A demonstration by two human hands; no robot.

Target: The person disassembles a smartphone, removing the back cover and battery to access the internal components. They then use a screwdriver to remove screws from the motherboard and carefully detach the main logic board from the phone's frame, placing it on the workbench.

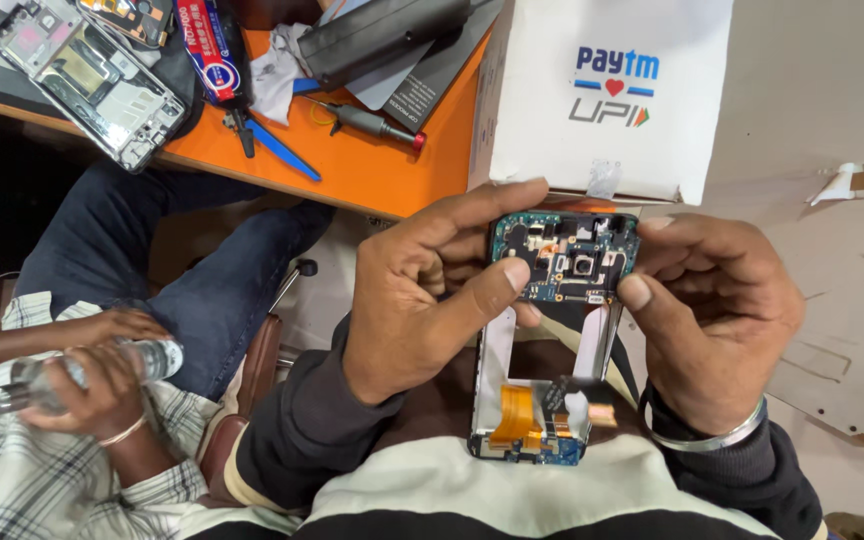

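Orange desk (372, 170) across the top, cluttered. White box (602, 95) stands at its right end, just above my hands; its face carries a blue and grey logo with a small red heart, and a strip of clear tape sits on its lower edge. Brown cardboard (832, 290) on the right, with torn tape at one corner.

Phone (552, 340) is in my lap, back cover off, held upright between both hands. Work looks about midway, my guess: the back is already open, the battery bay is empty and white, the green board with the camera module is still seated at the top, and the orange flex and small blue board are still at the bottom. Board removal or refit is what's left, can't tell which.

My left hand (422, 300) is clamped on the phone's upper left edge, thumb pressed onto the board, index finger along the top. My right hand (717, 320) pinches the upper right edge, thumb tip on the frame; a steel bangle is on that wrist.

Second phone frame (92, 75) lies stripped at the desk's top left. A red and blue tube (207, 45) lies beside it. Blue tweezers (277, 145) and a screwdriver (372, 122) with a red tip lie near the middle.

A co-worker on the left in a checked shirt holds a clear bottle (92, 370) with both hands.
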